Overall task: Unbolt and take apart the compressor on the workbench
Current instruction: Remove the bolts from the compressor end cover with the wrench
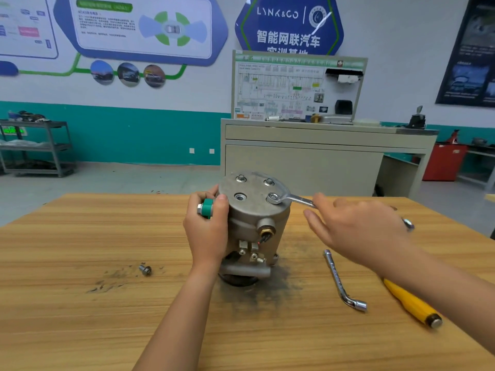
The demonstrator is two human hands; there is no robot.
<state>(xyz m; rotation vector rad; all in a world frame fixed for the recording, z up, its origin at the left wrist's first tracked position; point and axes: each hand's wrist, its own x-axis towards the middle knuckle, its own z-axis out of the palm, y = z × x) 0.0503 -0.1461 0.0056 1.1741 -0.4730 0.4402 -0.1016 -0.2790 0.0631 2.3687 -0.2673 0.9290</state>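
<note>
At the far left of the frame a grey metal trolley (40,145) carries some dark things on its top shelf; they are too small to name. Near the middle of the frame the compressor (251,223) stands on the wooden workbench (80,317). Its long axis is upright: the flat round end plate faces up and the dark round end sits on the wood, with dark dirt (267,290) around it.

The left hand (207,231) grips the left side of the compressor. Its fingers curl round a green part (206,207) and the thumb presses near the edge of the plate.

A wrench (294,200) has its ring end on a bolt (272,197) at the front right of the plate, and its handle runs toward the right of the frame. The right hand (359,231) lies over this handle, palm down, with the fingers straight and a little spread. The first finger touches the handle, but I cannot tell whether the palm presses on it.

To the lower left a loose bolt (145,269) lies on the wood. To the lower right lie a bent socket wrench (340,279) and a yellow-handled tool (412,306), which is partly hidden by the right forearm.
</note>
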